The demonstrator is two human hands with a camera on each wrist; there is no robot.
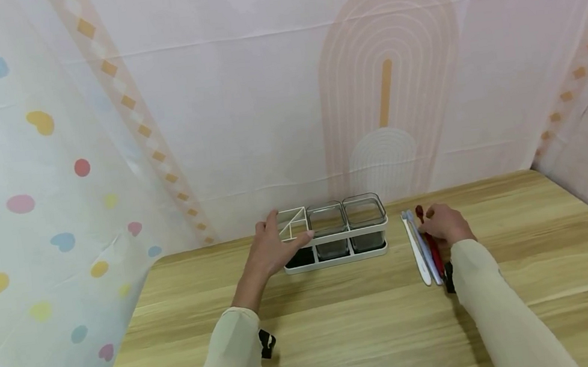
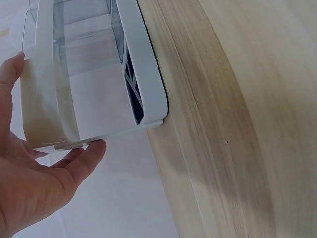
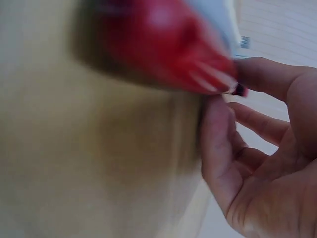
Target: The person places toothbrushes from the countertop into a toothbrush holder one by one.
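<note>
A white rack stands on the wooden table with two clear containers in its middle and right slots. Its left slot shows only the wire frame. My left hand grips the rack's left end, thumb at the front and fingers over the back. The left wrist view shows the rack between thumb and fingers of that hand. To the right lie a white utensil, a pale blue one and a red one. My right hand pinches the red utensil, fingertips on it.
A patterned cloth backdrop hangs close behind the rack and along the left side. Bare table stretches in front of the rack and to the far right. The table's wood fills the right of the left wrist view.
</note>
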